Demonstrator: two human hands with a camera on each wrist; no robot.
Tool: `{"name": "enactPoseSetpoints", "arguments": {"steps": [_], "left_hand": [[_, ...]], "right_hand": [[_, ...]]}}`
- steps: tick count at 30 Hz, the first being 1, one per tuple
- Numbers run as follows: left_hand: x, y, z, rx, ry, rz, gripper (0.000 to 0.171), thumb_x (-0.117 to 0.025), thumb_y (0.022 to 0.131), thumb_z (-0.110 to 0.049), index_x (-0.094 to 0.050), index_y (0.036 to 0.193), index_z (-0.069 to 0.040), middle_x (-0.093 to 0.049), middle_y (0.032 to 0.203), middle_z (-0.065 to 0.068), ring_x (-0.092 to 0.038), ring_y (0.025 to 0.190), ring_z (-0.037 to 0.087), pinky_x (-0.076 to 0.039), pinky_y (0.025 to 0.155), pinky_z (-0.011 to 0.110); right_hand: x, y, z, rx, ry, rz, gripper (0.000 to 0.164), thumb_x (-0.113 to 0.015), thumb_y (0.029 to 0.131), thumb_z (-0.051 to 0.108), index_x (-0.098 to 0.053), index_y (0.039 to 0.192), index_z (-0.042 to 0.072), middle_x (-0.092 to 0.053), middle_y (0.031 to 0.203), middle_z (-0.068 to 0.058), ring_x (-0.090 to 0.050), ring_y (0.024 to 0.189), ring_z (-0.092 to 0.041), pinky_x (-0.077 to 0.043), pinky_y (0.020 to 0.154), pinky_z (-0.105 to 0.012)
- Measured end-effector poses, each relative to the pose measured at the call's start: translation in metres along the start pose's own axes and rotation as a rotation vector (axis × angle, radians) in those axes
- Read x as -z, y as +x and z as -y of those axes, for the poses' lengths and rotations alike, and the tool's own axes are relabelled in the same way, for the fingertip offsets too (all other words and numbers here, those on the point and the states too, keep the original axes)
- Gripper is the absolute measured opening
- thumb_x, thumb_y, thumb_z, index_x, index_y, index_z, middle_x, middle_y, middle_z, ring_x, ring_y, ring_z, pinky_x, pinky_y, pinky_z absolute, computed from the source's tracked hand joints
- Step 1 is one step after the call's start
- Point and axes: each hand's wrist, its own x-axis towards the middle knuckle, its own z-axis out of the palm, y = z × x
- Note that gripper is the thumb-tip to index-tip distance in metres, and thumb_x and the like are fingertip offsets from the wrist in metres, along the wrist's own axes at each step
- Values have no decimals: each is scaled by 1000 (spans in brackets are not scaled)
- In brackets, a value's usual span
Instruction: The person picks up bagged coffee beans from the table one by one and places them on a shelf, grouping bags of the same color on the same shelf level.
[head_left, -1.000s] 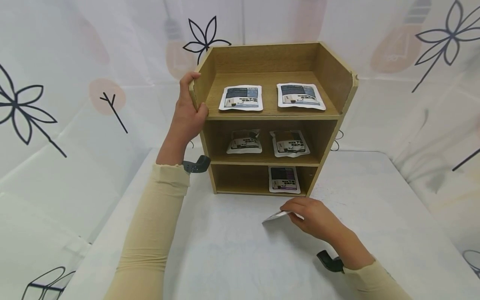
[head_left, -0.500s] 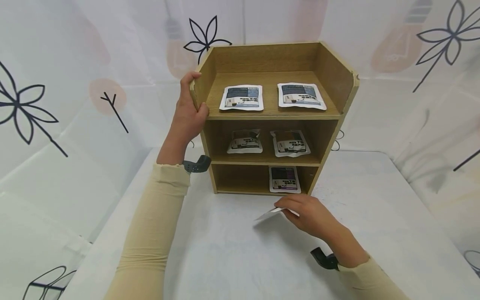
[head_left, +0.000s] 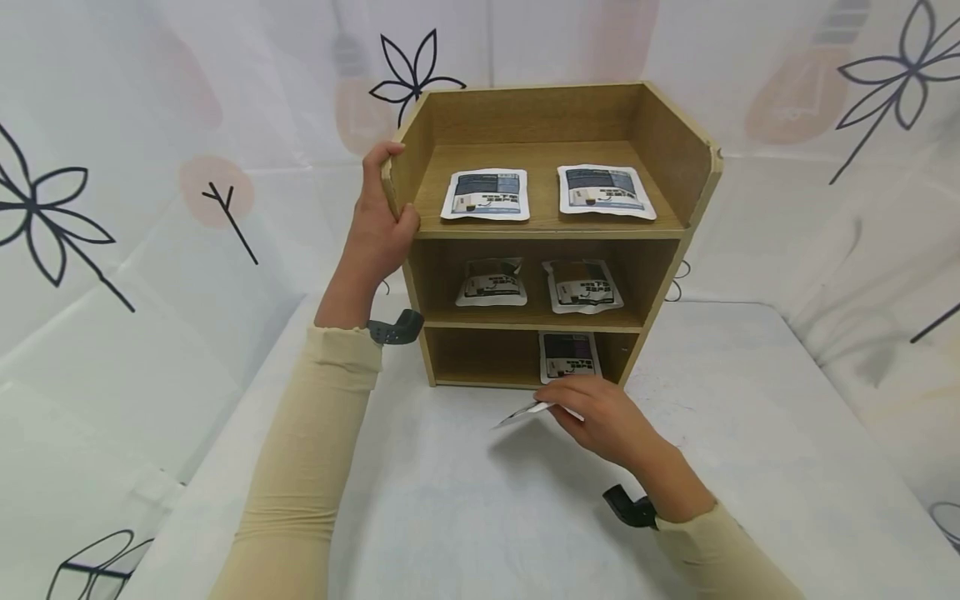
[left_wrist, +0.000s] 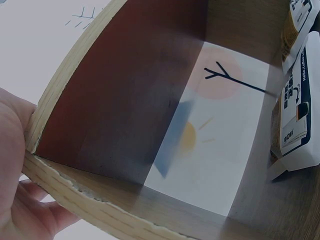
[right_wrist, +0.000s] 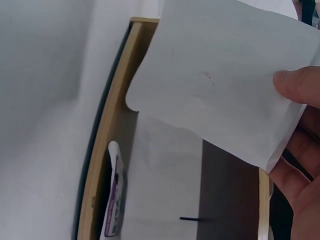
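Observation:
My left hand point(head_left: 378, 229) grips the left side panel of a three-tier wooden shelf point(head_left: 551, 235); in the left wrist view its fingers bend round the panel's edge. My right hand point(head_left: 600, 421) pinches a flat sachet point(head_left: 521, 412) by its edge, thumb on the plain white back point(right_wrist: 215, 75), just in front of the bottom tier. On that tier a dark sachet with a purple label point(head_left: 567, 354) lies at the right, partly hidden by the hand. Two blue-labelled sachets point(head_left: 487, 194) lie on the top tier, and two brownish ones point(head_left: 491, 282) on the middle tier.
The shelf stands on a white-covered table point(head_left: 420, 508) near a white patterned backdrop point(head_left: 810, 208). The right side panel point(head_left: 675, 150) rises beside the top tier. Each wrist carries a black camera mount point(head_left: 628, 507).
My right hand has moved left and forward with the sachet, closer to the bottom tier, and overlaps its front edge in the head view. My left hand keeps its grip on the shelf.

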Motion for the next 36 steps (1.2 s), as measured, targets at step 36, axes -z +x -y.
{"name": "enactPoseSetpoints", "arguments": {"steps": [36], "left_hand": [[-1, 1, 3, -10, -3, -3, 66, -46, 92, -6, -18, 141, -38, -31, 147, 6, -45, 120, 27, -48, 93, 41]], "right_hand": [[-30, 24, -5, -70, -39, -170, 27, -75, 74, 1, -74, 100, 10, -73, 93, -3, -69, 85, -19, -55, 72, -35]]}}
